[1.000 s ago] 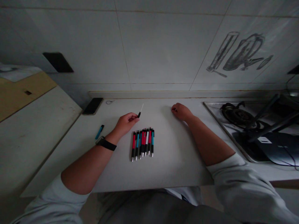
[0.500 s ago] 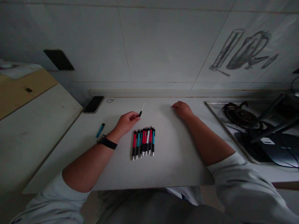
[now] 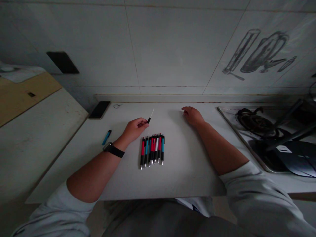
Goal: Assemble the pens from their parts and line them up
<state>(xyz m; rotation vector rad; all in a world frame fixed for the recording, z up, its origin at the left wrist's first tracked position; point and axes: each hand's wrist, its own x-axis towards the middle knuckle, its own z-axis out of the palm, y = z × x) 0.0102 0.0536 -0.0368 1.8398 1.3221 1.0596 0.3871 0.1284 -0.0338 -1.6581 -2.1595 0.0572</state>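
Note:
Between the thumb and fingers of my left hand (image 3: 135,129) is the black grip section of a pen (image 3: 149,120), with its thin pale refill (image 3: 152,113) sticking out toward the wall. A row of several click pens (image 3: 152,149), with red, blue and white barrels, lies side by side just in front of this hand. Left of my wrist rests a loose blue pen barrel (image 3: 106,137) with a black clip end. My right hand (image 3: 193,116) lies on the counter near the wall, index finger stretched out and the others loosely bent, with nothing visible in it.
A phone (image 3: 99,110) lies at the counter's back left, beside a small wire-like ring (image 3: 118,106). At right, a gas stove (image 3: 256,123) holds a dark flat device (image 3: 293,154). A tiled wall (image 3: 170,49) closes off the back; a pale cabinet (image 3: 49,131) borders the left.
The index finger of my right hand has straightened out from a curled position. My left hand keeps its hold on the pen grip section. The view has shifted very slightly.

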